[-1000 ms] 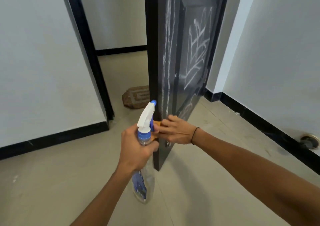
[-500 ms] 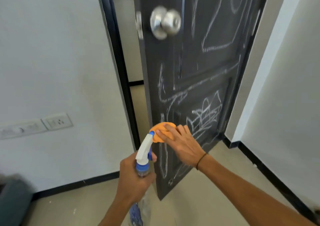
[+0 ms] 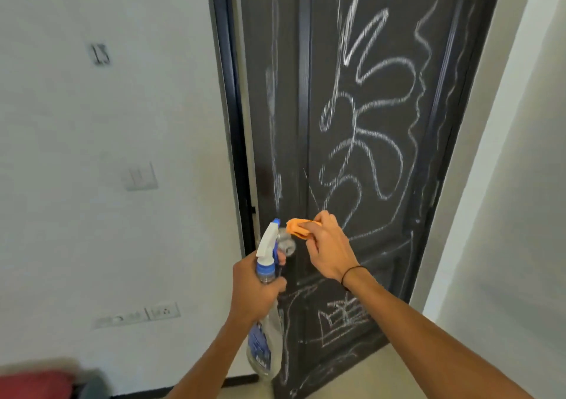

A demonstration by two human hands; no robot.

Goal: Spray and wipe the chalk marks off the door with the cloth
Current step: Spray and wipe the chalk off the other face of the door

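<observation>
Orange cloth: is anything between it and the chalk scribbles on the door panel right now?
Nothing visible blocks it. The right hand holds the orange cloth just in front of the black door, chalk scribbles directly above. The spray bottle in the left hand and the doorknob sit to the cloth's left, off that path.

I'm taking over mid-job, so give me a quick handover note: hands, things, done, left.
Left hand grips the spray bottle upright, nozzle toward the door.
Right hand pinches the orange cloth, bunched, beside the knob.
Done: nothing visibly wiped; chalk marks cover the panels.
Left: spray, then wipe the whole door.
</observation>
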